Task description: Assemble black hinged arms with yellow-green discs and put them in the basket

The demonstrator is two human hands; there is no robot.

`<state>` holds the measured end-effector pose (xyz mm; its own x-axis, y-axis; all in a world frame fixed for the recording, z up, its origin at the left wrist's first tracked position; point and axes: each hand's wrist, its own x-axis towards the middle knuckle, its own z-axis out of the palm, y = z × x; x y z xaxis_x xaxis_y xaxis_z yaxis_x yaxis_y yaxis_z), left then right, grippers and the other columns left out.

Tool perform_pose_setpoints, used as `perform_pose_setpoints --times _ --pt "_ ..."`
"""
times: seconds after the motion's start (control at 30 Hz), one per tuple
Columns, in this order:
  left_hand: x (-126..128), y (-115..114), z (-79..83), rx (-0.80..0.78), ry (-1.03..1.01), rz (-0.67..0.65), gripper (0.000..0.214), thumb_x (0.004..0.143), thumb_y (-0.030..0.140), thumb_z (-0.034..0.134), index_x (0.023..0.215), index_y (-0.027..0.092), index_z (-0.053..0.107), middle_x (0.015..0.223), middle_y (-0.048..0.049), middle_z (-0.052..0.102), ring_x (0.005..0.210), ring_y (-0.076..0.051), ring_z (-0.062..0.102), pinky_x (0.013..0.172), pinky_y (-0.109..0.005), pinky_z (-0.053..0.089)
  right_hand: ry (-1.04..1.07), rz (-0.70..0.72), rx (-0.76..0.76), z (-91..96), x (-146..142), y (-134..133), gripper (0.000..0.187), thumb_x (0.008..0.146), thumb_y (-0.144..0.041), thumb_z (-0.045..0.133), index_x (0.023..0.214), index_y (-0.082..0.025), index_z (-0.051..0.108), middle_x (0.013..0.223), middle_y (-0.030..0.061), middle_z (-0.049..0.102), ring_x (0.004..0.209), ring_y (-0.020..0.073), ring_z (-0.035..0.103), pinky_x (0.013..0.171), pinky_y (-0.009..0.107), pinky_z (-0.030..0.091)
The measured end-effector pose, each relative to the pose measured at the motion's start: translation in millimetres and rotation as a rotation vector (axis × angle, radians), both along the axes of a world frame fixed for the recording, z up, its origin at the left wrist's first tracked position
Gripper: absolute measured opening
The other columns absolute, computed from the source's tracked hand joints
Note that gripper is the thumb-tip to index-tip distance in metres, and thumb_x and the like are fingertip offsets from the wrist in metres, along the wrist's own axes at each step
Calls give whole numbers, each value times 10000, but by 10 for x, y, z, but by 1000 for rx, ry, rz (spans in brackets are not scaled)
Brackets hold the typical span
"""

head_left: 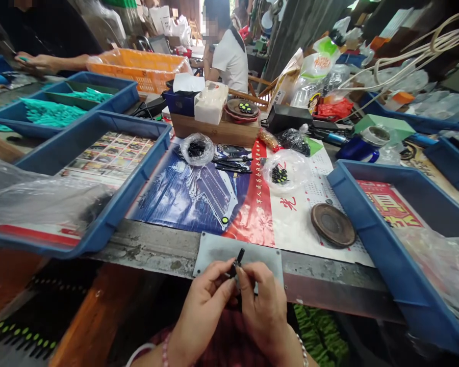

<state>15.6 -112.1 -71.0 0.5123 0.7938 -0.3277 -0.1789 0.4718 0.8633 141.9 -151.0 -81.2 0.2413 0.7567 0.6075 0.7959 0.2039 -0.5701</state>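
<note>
My left hand (204,303) and my right hand (263,306) meet at the near edge of the table, fingers pinched together on a small black plastic part (237,259) that sticks up between the thumbs. Both hands hover over a grey metal plate (218,250) fixed at the table's front edge. Beyond it lie a clear bag of small black pieces with green dots (281,173), another clear bag of black pieces (196,149) and a few black rods (231,164) on a printed poster.
Blue trays stand to the left (110,214) and right (371,224), both lined with printed paper and clear plastic. A round brown dish (332,224) lies on the poster. Farther blue trays hold teal parts (49,112). Other people sit at the far side; an orange crate (137,66) is there.
</note>
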Motion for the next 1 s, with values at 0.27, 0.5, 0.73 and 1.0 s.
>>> perform_pose_setpoints --times 0.27,0.5,0.73,1.0 --pt "-44 22 28 23 -61 -13 310 921 284 662 1224 331 702 1067 -24 629 880 -140 606 762 -223 532 166 141 -64 107 42 4 65 999 -163 521 972 -221 534 779 -29 600 636 100 586 608 182 487" --pt "-101 28 126 163 -11 -71 330 948 237 598 1258 310 685 1036 -30 596 906 -143 587 838 -239 507 628 205 -257 158 89 -30 116 939 -183 615 1000 -248 541 775 -45 558 637 82 562 587 153 483" --pt "-145 -46 49 12 -87 -90 280 935 294 638 1201 241 706 844 -7 582 696 -92 550 642 -197 484 936 357 -460 86 182 41 230 879 -335 712 1065 -239 616 793 -19 601 667 106 560 592 172 471" --pt "-121 -26 62 -143 -201 -76 344 912 277 640 1230 222 523 766 20 616 570 -90 581 534 -182 473 1199 430 -467 77 176 118 304 865 -492 708 853 -188 697 769 -16 531 541 73 482 492 185 400"
